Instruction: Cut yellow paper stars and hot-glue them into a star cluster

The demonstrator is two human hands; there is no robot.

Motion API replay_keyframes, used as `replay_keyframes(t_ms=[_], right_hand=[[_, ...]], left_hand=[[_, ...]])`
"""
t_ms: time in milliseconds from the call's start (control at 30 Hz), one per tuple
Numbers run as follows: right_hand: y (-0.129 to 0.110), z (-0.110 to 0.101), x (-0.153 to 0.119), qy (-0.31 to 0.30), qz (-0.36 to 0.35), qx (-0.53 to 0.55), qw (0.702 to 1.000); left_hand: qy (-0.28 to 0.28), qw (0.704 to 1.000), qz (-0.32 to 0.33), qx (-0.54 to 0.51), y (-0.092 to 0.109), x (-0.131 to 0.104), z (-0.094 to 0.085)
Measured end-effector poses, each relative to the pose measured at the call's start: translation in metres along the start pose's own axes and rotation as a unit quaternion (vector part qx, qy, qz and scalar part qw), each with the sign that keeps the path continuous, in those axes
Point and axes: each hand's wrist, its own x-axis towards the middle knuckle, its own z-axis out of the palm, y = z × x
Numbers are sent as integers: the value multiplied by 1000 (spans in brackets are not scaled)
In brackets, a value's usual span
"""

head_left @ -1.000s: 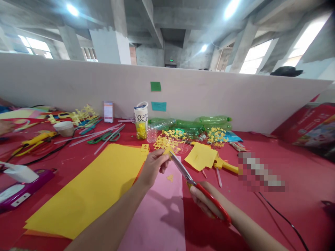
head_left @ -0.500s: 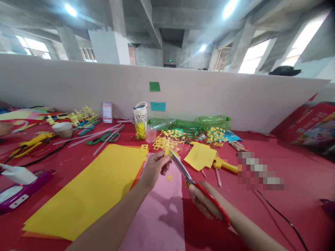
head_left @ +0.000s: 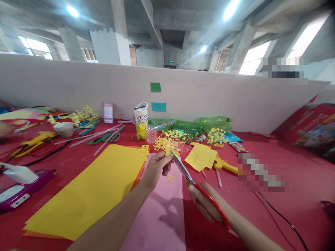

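Note:
My left hand (head_left: 157, 166) pinches a small piece of yellow paper (head_left: 168, 150) between thumb and fingers. Wrapped round the red handles of a pair of scissors (head_left: 213, 200) is my right hand (head_left: 202, 198). The blades point up and left, their tips at the yellow piece. Beneath my hands lies a pink sheet (head_left: 157, 216), with a small yellow scrap (head_left: 170, 179) on it. Just beyond, yellow star cut-outs (head_left: 174, 137) are heaped. Yellow paper squares (head_left: 201, 156) lie to the right of the blades.
Large yellow sheets (head_left: 91, 188) cover the left of the red table. Green plastic bottles (head_left: 190, 127) lie along the white partition (head_left: 209, 94). A yellow glue gun (head_left: 226, 165) rests at the right, a purple power strip (head_left: 31, 195) at far left. Another person's hand (head_left: 6, 128) shows at the left edge.
Both hands keep nearly the same place, with the scissor tips still at the yellow paper. The whole view has shifted very slightly.

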Motion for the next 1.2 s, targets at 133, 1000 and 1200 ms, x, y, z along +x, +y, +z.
replay_keyframes(t_ms=[133,1000,1200], right_hand=[[3,0,1,31,3,-10,999],[6,-8,-2,4,9,-47,999],[6,-9,-4,-3,-5,-42,999]], left_hand=[[1,1000,-3,-3,0,0,-1],[18,999,32,26,0,6,-9],[3,1000,28,1,3,6,-9]])
